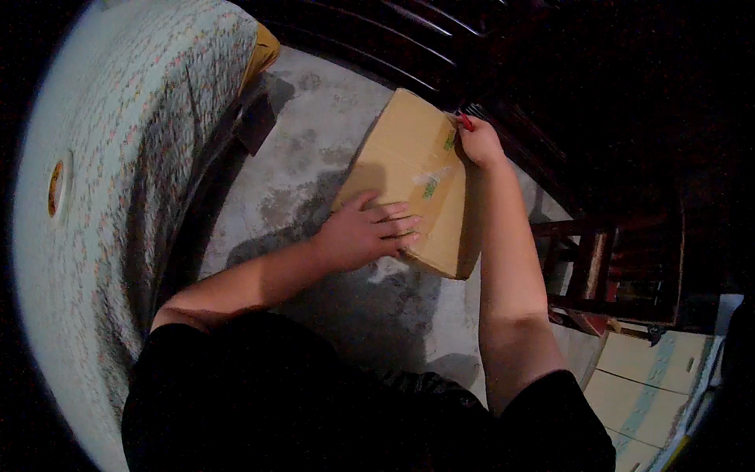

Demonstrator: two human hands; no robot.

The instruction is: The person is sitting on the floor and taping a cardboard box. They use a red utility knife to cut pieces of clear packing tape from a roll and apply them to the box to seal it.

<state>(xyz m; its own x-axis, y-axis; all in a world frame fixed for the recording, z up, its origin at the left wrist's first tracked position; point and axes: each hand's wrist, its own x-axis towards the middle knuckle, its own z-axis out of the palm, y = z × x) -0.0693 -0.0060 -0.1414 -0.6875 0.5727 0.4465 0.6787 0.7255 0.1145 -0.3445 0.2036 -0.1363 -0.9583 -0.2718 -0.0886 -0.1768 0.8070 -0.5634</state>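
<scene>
A brown cardboard box stands in front of me above the grey floor, with a strip of tape and green print along its top. My left hand lies on its near left part, fingers spread and flat against the cardboard. At the far right edge of the box, my right hand is closed round a small red tool. Most of that tool is hidden by the fingers, and its kind does not show. Its tip appears close to the box edge.
On the left a bed with a pale flowered cover carries a roll of tape. Dark wooden furniture runs along the far side. To the right are a dark wooden stool and a cream drawer cabinet. Stained concrete floor lies between.
</scene>
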